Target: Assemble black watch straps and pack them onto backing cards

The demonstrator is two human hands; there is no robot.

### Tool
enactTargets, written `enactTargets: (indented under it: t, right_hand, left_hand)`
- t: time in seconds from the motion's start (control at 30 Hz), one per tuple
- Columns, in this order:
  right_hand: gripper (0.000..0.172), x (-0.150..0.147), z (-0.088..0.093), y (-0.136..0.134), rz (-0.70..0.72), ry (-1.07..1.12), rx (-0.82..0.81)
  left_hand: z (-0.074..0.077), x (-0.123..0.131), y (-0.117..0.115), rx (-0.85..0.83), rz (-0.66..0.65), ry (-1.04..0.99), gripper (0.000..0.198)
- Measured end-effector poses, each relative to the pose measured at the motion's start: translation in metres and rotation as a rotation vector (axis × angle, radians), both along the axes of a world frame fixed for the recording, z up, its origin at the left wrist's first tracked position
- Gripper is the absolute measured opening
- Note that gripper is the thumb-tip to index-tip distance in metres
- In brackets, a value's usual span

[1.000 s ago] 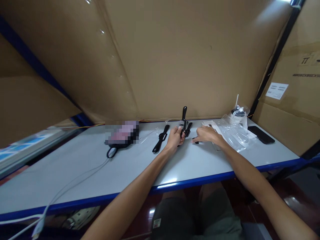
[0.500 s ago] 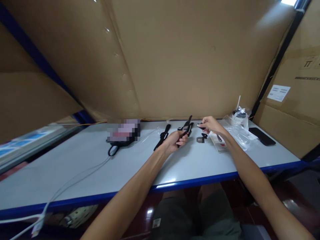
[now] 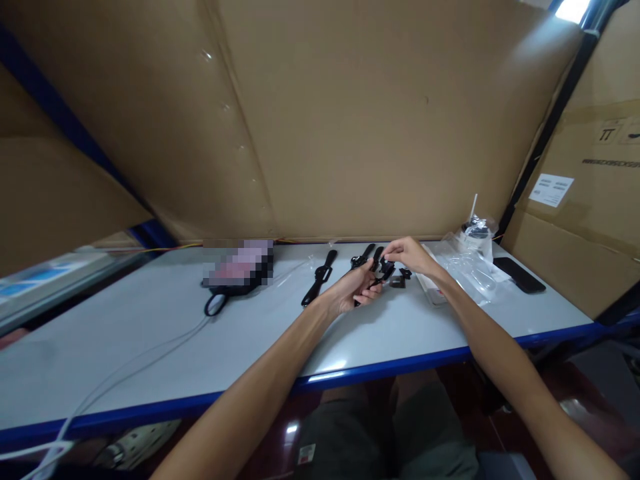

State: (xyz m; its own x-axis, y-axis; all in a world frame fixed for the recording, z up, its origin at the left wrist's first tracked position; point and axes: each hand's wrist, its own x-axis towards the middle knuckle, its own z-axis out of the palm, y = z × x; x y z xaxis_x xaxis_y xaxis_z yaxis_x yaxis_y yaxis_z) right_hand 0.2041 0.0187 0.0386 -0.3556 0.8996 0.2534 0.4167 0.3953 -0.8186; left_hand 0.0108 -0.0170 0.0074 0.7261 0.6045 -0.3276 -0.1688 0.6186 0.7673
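Observation:
My left hand [image 3: 361, 285] is closed around a black watch-like strap [image 3: 385, 272] with a wider middle part, raised just above the table. The fingers of my right hand [image 3: 404, 253] are pinched together at the strap's upper end. A small black part was in them earlier, but what they grip now is mostly hidden. Left of my hands lies a similar black strap [image 3: 320, 277], and another black strap [image 3: 363, 256] lies just behind my left hand. Small dark pieces [image 3: 398, 281] rest on the table below my right hand.
A white table [image 3: 260, 347] with a blue front edge carries a black device with a blurred screen [image 3: 237, 267] and white cables at left. To the right are a flat white box [image 3: 433, 288], clear plastic packaging [image 3: 470, 263] and a black phone [image 3: 519, 275]. Cardboard walls stand behind.
My right hand has moved left and brought its small black part up to the strap in my left hand. The left hand keeps its hold. The view has shifted slightly.

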Motion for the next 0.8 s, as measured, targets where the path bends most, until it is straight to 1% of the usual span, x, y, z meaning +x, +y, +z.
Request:
enactTargets:
  t: [0.13,0.27,0.37,0.47,0.53,0.63,0.7,0.8]
  right_hand:
    - [0.008,-0.009,-0.008,-0.003,-0.059,-0.143,0.036]
    - [0.009,-0.015,-0.006,-0.012,-0.117,-0.292,0.097]
    - [0.009,-0.018,-0.001,-0.020,-0.177,-0.427,0.185]
    - [0.007,-0.020,0.002,-0.025,-0.231,-0.523,0.287]
    - [0.010,-0.019,0.003,-0.026,-0.275,-0.514,0.370]
    - [0.018,-0.015,0.005,-0.023,-0.376,-0.403,0.450]
    - [0.021,-0.009,0.006,-0.020,-0.441,-0.338,0.451]
    - [0.023,-0.001,0.007,-0.015,-0.516,-0.306,0.428]
  left_hand:
    - [0.001,0.002,-0.002,0.020,0.029,0.032,0.048]
    - [0.003,0.005,-0.004,0.026,0.064,0.089,0.040]
    - [0.002,0.007,-0.006,0.103,0.120,0.122,0.027]
    - [-0.001,0.010,-0.009,0.230,0.206,0.151,0.022]
    - [-0.003,0.013,-0.011,0.321,0.284,0.178,0.022]
    - [-0.005,0.016,-0.011,0.428,0.404,0.195,0.024]
    - [-0.005,0.018,-0.010,0.470,0.455,0.181,0.026]
    - [-0.004,0.018,-0.009,0.518,0.490,0.159,0.029]
